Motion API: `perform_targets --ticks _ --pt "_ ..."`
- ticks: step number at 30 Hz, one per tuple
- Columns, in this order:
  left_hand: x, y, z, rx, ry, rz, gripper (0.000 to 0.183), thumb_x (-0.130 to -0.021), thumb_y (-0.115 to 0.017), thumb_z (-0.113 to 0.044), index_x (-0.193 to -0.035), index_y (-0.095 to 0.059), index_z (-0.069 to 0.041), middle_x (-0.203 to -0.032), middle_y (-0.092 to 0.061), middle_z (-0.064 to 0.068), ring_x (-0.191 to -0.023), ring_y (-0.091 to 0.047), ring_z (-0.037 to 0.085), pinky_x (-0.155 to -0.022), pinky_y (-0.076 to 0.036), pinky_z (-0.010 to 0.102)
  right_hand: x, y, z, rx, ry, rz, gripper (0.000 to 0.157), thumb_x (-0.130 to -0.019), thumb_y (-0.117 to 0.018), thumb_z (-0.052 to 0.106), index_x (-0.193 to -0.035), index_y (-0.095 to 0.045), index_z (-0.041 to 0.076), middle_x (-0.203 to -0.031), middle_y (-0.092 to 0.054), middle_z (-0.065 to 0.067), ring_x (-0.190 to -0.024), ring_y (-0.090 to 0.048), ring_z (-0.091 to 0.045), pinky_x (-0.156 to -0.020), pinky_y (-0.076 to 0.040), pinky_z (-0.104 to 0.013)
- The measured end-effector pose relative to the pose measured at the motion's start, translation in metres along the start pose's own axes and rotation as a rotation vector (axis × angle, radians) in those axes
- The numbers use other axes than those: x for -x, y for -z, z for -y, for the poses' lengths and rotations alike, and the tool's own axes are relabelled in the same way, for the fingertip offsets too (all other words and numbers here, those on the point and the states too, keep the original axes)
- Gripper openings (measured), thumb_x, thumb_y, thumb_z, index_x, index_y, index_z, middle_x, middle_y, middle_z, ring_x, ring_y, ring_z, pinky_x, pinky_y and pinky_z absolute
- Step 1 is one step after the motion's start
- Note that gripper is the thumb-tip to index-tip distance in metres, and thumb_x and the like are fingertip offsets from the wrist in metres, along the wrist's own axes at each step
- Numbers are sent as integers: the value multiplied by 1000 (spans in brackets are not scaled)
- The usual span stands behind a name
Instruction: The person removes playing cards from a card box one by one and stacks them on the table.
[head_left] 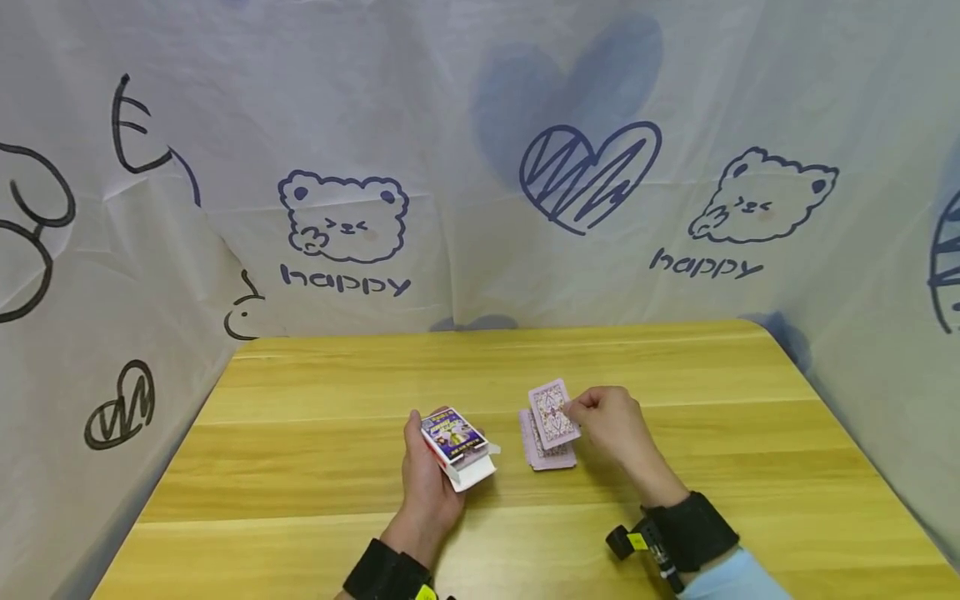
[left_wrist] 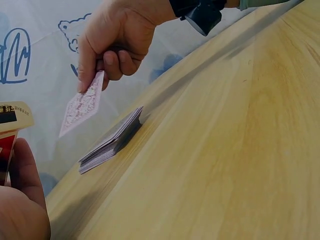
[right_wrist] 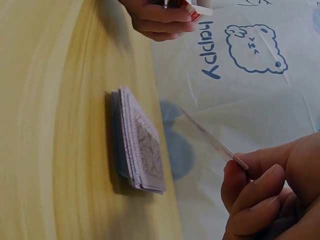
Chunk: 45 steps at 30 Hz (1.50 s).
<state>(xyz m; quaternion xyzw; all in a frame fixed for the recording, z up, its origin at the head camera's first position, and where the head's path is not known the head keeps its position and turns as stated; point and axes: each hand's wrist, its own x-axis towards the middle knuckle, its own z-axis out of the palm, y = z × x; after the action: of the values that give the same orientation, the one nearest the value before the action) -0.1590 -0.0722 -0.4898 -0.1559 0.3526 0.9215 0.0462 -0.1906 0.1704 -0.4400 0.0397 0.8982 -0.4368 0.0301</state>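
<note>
My left hand (head_left: 429, 479) holds a card box (head_left: 456, 442) with a purple printed face, its white flap hanging open toward me. Between the thumb and fingers of my right hand (head_left: 611, 421) is a playing card (head_left: 553, 408), pinched at its right edge, its pink patterned back facing up. Beneath that card, on the table, lies a stack of playing cards (head_left: 555, 461) with the same back. The right wrist view shows a gap between the held card (right_wrist: 212, 137) and the stack (right_wrist: 142, 145). Only part of the box (left_wrist: 12, 120) appears in the left wrist view.
The wooden table (head_left: 300, 400) has a light yellow grain. White cloth (head_left: 465, 275) with drawn bears and hearts hangs behind it and along both sides. A black band with a small camera (head_left: 686, 529) is strapped round each wrist.
</note>
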Motion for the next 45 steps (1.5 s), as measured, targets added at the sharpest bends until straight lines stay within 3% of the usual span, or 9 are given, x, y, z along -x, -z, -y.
perform_targets --ticks 14,25,34,45 --pt "0 1 -2 -25 17 10 77 -95 -34 -67 -146 -30 -9 -131 -42 21 -101 -62 33 -82 -58 42 -2 -13 -5 37 14 32 17 -86 -69 22 -76 -72 8 -75 -67 -6 -58 -50 -19 -48 -37 -26" --pt "1 0 -2 -42 27 14 77 -95 -35 -67 -146 -31 -9 -132 -42 20 -101 -62 31 -82 -58 40 -3 -24 -13 46 -5 30 18 -85 -70 21 -72 -71 8 -66 -63 -4 -52 -48 -16 -43 -34 -25" --pt "1 -1 -2 -27 27 -1 75 -96 -35 -65 -145 -32 -9 -123 -47 16 -97 -63 31 -81 -58 41 -5 -27 -19 135 -22 19 19 -84 -69 23 -74 -67 7 -68 -62 -5 -55 -51 -17 -43 -38 -26" --pt "0 -1 -1 -21 21 -14 74 -96 -37 -64 -144 -34 -8 -118 -50 14 -95 -64 31 -80 -58 41 -6 -28 -21 199 -26 25 22 -83 -69 24 -69 -62 9 -64 -59 -4 -53 -50 -17 -42 -36 -25"
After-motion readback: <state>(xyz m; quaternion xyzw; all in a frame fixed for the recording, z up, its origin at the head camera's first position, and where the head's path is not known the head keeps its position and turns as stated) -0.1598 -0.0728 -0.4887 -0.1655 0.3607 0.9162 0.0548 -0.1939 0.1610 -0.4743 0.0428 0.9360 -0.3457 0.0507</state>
